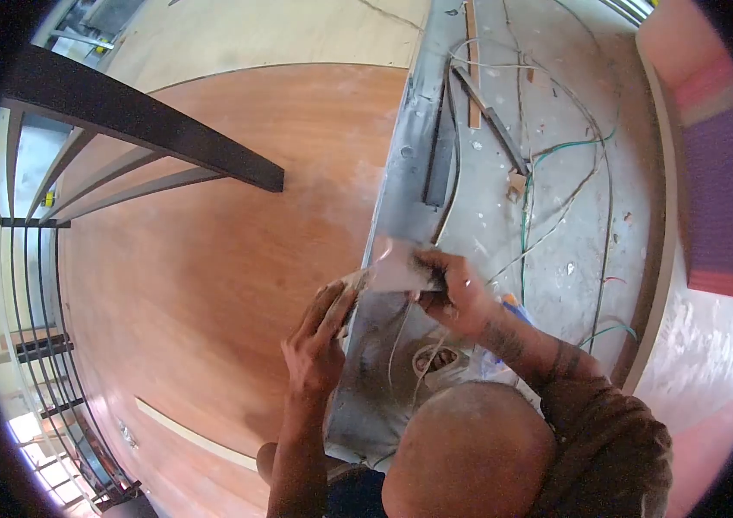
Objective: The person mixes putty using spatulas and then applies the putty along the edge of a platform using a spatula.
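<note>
Grey-white flat piece (396, 269), blurred, spans both hands, probably so one steers while the other steadies. Its right end sits inside the right hand's (463, 298) closed grip; its left end is by the left hand (313, 345), whose hold I cannot tell. Beyond are a brown wooden panel (245, 259) and loose cables (525, 216).

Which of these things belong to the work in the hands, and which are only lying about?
Seemingly in the work:
- pale flat piece, gripped by the right hand, blurred
- left hand, close beside it

Probably just lying about:
- wooden strip
- dark bar
- green cable
</note>
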